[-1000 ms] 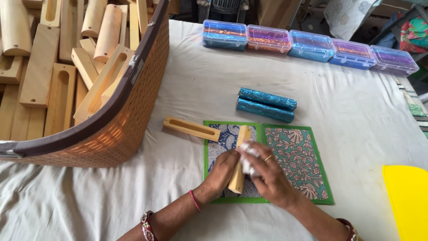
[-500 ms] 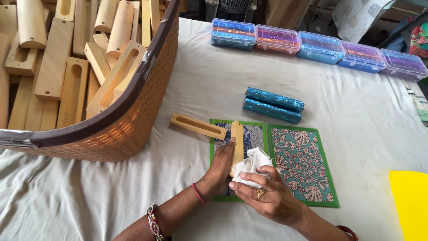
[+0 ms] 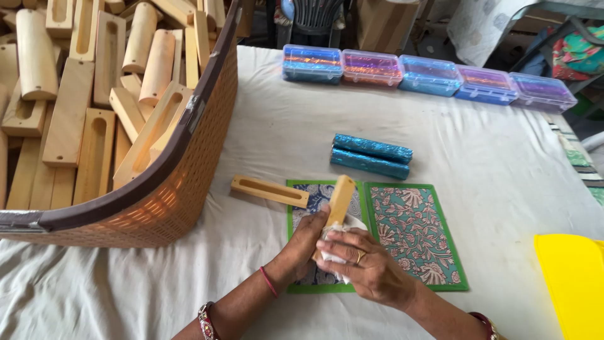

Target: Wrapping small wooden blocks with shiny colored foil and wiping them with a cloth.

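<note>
My left hand (image 3: 303, 247) grips the lower end of a rounded wooden block (image 3: 340, 196), held tilted up over two green-bordered patterned sheets (image 3: 409, 233). My right hand (image 3: 365, 267) presses a white cloth (image 3: 336, 252) against the block's lower part. A second wooden piece (image 3: 269, 191) with a long slot lies flat on the white tablecloth, just left of the sheets. Two blue patterned wrapped blocks (image 3: 371, 155) lie side by side beyond the sheets.
A large brown woven basket (image 3: 189, 170) full of several wooden blocks stands at the left. A row of several clear plastic boxes (image 3: 428, 77) with coloured contents lines the far table edge. A yellow object (image 3: 572, 283) sits at the right front corner.
The view has shifted a little. My hands have lifted the block from lying on the sheets to a raised tilt, and the right hand with the cloth has slid down its length.
</note>
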